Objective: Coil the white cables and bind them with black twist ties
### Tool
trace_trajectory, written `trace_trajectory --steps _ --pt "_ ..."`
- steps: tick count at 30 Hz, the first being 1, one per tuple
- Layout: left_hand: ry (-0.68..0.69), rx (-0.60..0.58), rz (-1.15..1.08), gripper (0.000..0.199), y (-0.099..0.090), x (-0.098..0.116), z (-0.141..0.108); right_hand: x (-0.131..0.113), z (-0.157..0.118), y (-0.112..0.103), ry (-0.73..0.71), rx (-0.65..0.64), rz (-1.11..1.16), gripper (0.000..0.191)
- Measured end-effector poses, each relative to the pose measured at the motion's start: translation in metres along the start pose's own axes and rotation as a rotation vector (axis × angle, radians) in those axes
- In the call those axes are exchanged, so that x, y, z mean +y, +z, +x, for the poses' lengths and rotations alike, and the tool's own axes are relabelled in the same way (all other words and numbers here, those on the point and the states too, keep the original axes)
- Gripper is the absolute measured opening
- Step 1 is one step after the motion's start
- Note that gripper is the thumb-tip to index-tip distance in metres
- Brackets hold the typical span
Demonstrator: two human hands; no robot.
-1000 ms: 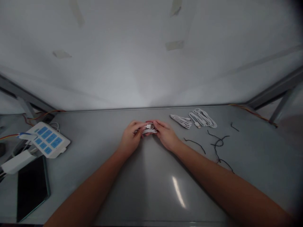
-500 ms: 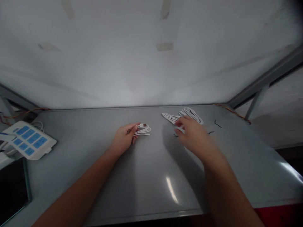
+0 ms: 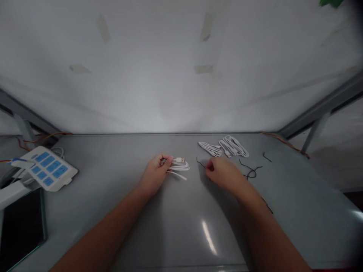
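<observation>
My left hand (image 3: 154,173) is closed around a folded bundle of white USB cable (image 3: 183,166). The bundle's loops, metal plug and one loose end stick out to the right of my thumb. Across from it, my right hand (image 3: 227,173) pinches a thin black twist tie (image 3: 200,162) just above the grey table; the tie's bent end points left. Behind my right hand lie a narrow white cable bundle (image 3: 211,149) and a wider coiled white cable (image 3: 234,146). More black ties (image 3: 252,173) are scattered to the right of my right hand, some partly hidden by the forearm.
On the left stands a white power strip (image 3: 64,169) with blue labels and plugs in it. A dark flat panel with a glassy edge (image 3: 22,226) lies in front of it. A pale wall (image 3: 159,94) rises behind the table, with metal braces (image 3: 316,132) at both sides.
My right hand has come away from the white cables towards me and now pinches a black twist tie. My left hand keeps its cable. The camera view has shifted a little.
</observation>
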State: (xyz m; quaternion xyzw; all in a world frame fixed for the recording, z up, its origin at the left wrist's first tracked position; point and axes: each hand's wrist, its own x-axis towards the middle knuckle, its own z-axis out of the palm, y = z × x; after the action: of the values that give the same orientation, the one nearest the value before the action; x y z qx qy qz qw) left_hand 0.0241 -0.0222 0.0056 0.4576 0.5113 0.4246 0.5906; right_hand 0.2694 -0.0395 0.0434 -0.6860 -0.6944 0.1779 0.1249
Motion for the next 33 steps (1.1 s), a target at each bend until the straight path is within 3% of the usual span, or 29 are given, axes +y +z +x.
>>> trace_trajectory --steps 6,10,14,18,23,28,33 --pt "-0.007 -0.061 -0.258 0.045 0.016 -0.002 -0.008 -0.038 0.011 0.028 0.046 -0.118 0.938 0.009" --pt "0.033 -0.070 -0.368 0.042 0.021 -0.001 -0.010 -0.052 0.012 0.049 0.051 -0.100 1.209 0.023" --pt "0.047 -0.026 -0.426 0.036 0.020 -0.004 -0.006 -0.055 0.009 0.061 0.006 0.010 1.102 0.013" --pt "0.055 -0.002 -0.431 0.032 0.019 -0.007 -0.003 -0.053 0.009 0.066 -0.037 0.085 0.912 0.016" --pt "0.102 0.120 -0.331 0.026 0.017 -0.009 0.001 -0.055 0.008 0.071 -0.095 0.085 0.848 0.012" --pt "0.120 0.219 -0.252 0.014 0.013 -0.008 0.003 -0.060 0.003 0.073 -0.062 0.094 0.753 0.018" --pt "0.098 0.332 -0.107 0.012 0.013 -0.003 0.001 -0.064 -0.008 0.079 -0.288 0.281 0.385 0.017"
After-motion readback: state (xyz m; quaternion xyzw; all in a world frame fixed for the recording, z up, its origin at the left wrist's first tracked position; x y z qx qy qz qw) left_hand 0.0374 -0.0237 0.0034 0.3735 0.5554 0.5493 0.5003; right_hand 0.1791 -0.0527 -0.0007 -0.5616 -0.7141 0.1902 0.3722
